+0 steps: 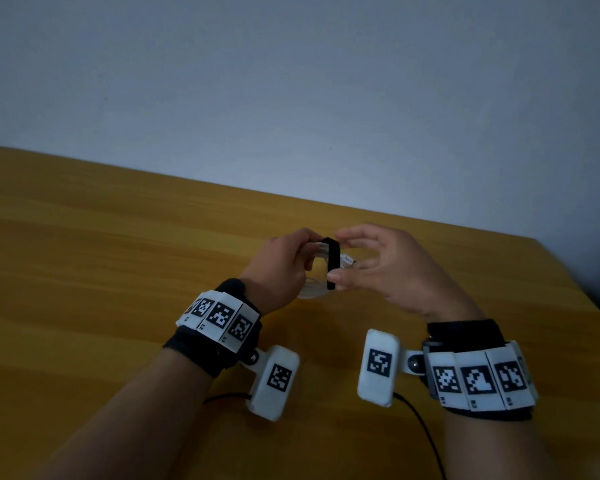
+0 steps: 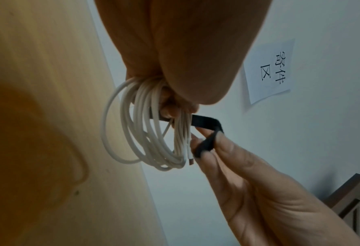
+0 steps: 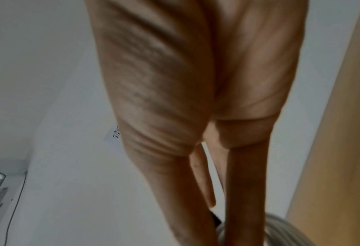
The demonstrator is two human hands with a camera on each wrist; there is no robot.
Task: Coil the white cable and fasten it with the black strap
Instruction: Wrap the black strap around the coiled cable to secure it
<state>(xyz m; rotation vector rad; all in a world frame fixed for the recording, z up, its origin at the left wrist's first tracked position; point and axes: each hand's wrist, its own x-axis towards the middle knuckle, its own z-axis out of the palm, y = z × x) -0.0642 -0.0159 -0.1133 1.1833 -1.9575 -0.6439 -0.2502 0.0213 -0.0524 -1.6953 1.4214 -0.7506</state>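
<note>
Fastening a coiled white cable [image 2: 153, 126] with a black strap [image 2: 206, 133], both held in the air above a wooden table [image 1: 118, 254].

The left hand [image 1: 281, 268] grips the bundled loops of the coil at their upper side, fingers curled round them; the remaining loops hang free below the fist, and one plug end [image 2: 190, 159] lies at the coil's lower edge. The strap passes across the bundle just beside the left fingers [image 2: 168, 108] and bends back toward the right hand [image 1: 381, 268], whose thumb and fingertips [image 2: 221, 144] pinch its free end. In the right wrist view only a sliver of strap and blurred cable shows between the fingers. A paper sign [image 2: 269, 71] hangs on the wall behind.
</note>
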